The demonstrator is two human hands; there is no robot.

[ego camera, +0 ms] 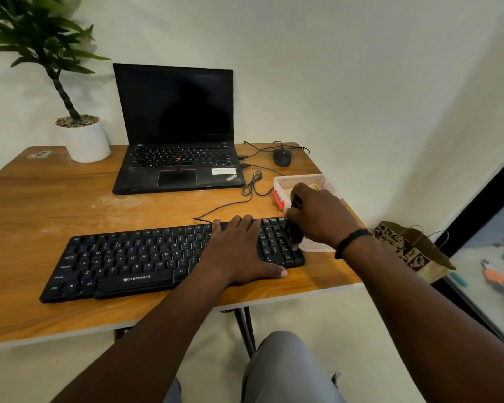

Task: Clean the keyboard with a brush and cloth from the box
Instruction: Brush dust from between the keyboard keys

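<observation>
Black and full-sized, the keyboard lies across the front of the wooden counter, its right end toward five o'clock of the laptop. The left hand rests flat and open on the keys just left of the number pad, fingers spread and thumb over the front edge, gripping nothing, apparently steadying the board. The right hand is closed around a dark brush, whose tip sits on the number pad at the keyboard's right end. The clear plastic box stands open just behind that hand, at one o'clock from the keyboard, with something pale yellow inside that may be the cloth.

By the look of it, brushing is under way and only at the right end; the rest of the keys, and the whole wiping step, seem left to do.

The right hand covers most of the brush handle and much of the box, so its contents cannot be told for sure. Whether the bristles actually touch the keys is hard to make out, and any dust on the keys is too fine to see.
</observation>
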